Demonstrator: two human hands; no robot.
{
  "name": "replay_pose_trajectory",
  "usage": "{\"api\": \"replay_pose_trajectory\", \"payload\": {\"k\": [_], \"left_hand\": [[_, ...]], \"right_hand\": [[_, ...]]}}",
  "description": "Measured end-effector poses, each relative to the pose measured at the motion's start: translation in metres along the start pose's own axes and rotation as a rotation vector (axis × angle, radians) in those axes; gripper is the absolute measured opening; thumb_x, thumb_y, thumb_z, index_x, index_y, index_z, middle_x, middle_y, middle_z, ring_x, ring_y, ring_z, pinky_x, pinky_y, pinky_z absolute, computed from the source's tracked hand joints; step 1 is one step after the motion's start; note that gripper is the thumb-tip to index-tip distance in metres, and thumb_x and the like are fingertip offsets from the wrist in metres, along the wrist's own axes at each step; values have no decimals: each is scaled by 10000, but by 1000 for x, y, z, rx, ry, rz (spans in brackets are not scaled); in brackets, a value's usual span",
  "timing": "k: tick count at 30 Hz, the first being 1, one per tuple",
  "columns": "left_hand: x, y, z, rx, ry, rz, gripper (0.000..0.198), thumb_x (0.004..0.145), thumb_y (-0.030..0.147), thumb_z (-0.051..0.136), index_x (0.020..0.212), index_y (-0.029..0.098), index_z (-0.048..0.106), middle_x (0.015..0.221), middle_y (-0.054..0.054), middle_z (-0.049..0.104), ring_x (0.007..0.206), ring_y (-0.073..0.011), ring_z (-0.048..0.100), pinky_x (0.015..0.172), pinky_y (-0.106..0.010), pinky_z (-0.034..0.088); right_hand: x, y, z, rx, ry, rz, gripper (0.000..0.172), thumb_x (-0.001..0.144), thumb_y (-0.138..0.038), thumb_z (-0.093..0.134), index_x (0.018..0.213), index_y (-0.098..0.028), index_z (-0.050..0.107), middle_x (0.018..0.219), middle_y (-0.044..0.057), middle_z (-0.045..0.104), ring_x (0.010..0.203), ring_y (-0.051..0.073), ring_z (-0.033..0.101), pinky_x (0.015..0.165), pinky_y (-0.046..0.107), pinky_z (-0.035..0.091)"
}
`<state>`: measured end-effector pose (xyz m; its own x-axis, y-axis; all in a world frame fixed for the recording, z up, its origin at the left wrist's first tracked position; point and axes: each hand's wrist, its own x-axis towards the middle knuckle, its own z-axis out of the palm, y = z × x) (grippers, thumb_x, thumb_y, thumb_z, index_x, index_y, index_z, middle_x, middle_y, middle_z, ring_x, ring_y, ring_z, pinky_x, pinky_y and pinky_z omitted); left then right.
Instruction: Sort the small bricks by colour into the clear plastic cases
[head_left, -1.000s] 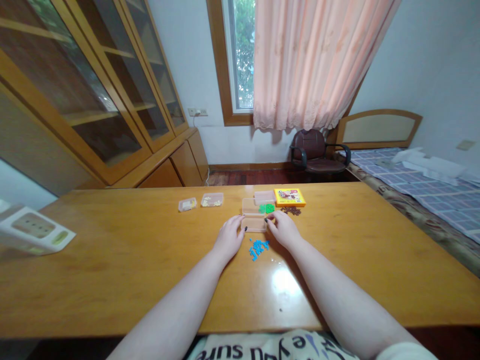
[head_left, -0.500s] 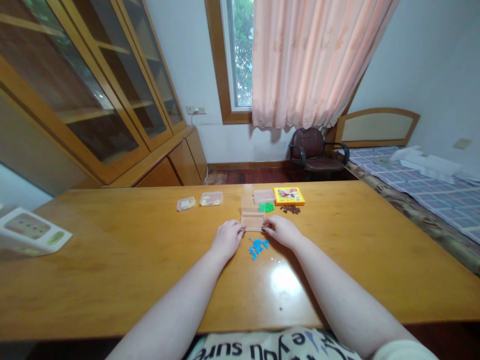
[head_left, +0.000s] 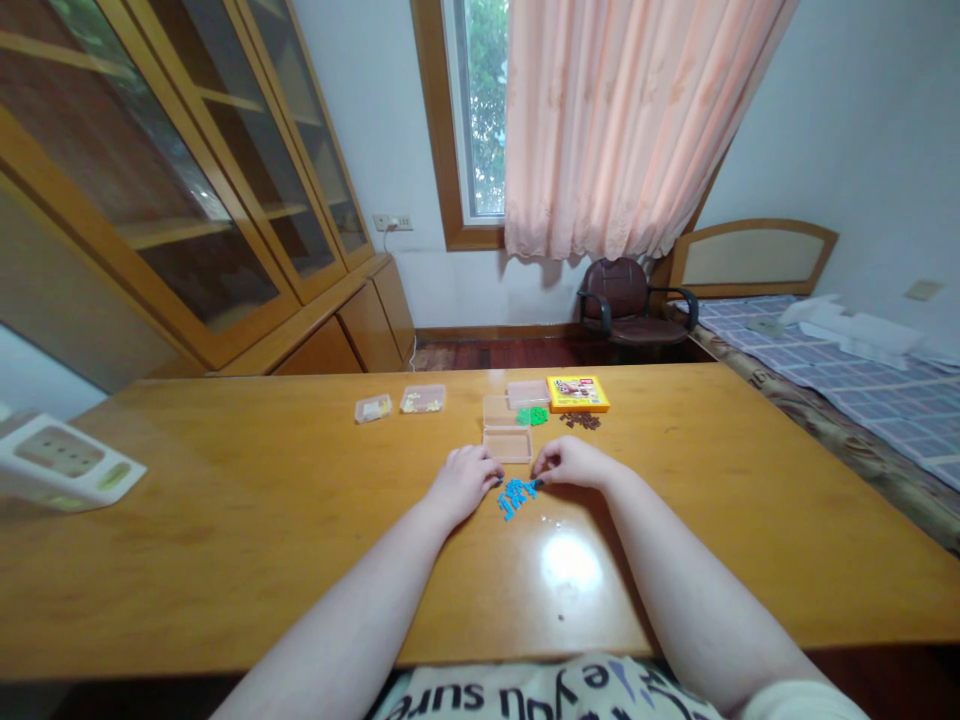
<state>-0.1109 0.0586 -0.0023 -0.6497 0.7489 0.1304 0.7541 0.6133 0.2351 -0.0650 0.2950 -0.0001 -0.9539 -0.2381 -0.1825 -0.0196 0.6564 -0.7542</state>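
A small pile of blue toy bricks (head_left: pixel 516 496) lies on the table in front of me. My left hand (head_left: pixel 466 482) has curled fingers at the pile's left edge; whether they pinch a brick is too small to see. From the right, my right hand (head_left: pixel 574 464) reaches its bent thumb and fingers to the pile's edge, pressed together at a blue brick. Just beyond both hands stands a clear plastic box (head_left: pixel 508 446), its hinged lid (head_left: pixel 501 410) folded back, with only its bare bottom showing inside.
Green bricks (head_left: pixel 537 415) and brown bricks (head_left: pixel 581 420) lie behind the box, near a yellow package (head_left: pixel 578 393) and another clear container (head_left: pixel 528 394). Two clear boxes with pale pieces, a larger one (head_left: pixel 423 398) and a smaller one (head_left: pixel 373 408), stand further left. A white device (head_left: pixel 67 460) is at far left.
Both hands have let go of the clear box and come back toward me, to the left and right edges of the blue pile. The box stays in place, lid folded back.
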Motion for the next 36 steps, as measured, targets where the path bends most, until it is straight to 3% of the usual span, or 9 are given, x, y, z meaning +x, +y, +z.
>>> {"api": "replay_pose_trajectory", "payload": {"k": [9,18,24,26,31,36], "left_hand": [[0,0,4,73,-11,22,113,857,226,561,838,230,672,864,-41,622,867,-198,540,761,-315,384],[0,3,1,110,-68,-4,104,864,232,551,858,180,640,916,-69,621,896,-214,541,783,-334,397],[8,2,1,15,103,-50,127,890,230,506,898,196,628,940,-56,612,911,-199,532,819,-335,395],[12,0,4,-4,159,-79,138,892,225,497,916,202,631,939,-52,611,925,-197,532,841,-337,394],[12,-6,10,-10,191,-127,324,875,215,525,1197,230,552,1085,-64,594,1003,-202,526,871,-343,402],[5,-10,7,10,137,-133,179,880,262,528,1004,236,653,1021,-56,618,962,-199,535,861,-344,404]], "right_hand": [[3,2,5,-116,-9,28,198,673,-233,646,831,-221,764,793,18,739,699,170,648,639,240,454],[-1,-9,8,-286,88,-70,165,709,-232,596,750,-197,752,691,26,715,590,141,590,560,223,390],[0,-7,10,-202,82,-63,147,719,-235,597,723,-173,730,638,14,682,556,123,553,531,215,367],[3,-3,12,-136,142,-93,151,737,-255,599,727,-165,719,632,13,664,564,121,543,538,215,374],[15,7,19,-118,540,-104,189,787,-293,577,797,-165,715,686,36,644,624,138,535,594,244,402],[17,7,21,-105,513,-53,242,801,-261,552,961,-165,706,784,52,673,676,147,559,648,264,430]]}}
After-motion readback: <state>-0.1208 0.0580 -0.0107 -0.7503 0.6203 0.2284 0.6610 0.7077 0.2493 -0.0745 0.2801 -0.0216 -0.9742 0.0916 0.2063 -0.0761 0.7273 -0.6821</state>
